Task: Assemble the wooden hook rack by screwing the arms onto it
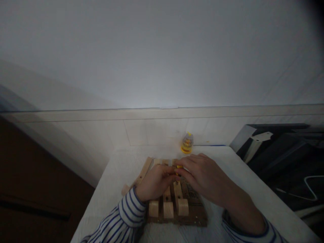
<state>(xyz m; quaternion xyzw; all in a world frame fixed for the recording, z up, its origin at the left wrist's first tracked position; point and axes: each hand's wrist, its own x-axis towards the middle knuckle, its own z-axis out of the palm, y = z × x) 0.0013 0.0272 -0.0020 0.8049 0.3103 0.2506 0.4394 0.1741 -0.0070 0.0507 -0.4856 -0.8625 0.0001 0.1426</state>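
Observation:
My left hand (154,182) and my right hand (202,177) meet over a set of light wooden slats and blocks (168,206) lying on a brown board (192,216). Both hands have their fingers curled together. Between the fingertips shows a small yellow object (179,166), which my right hand pinches. What my left fingers hold is hidden. Striped sleeves cover both wrists.
A small yellow and clear container (187,143) stands at the back of the white table (121,168), near the wall. A loose wooden slat (144,170) lies at the left of the board. Dark furniture (278,152) fills the right side.

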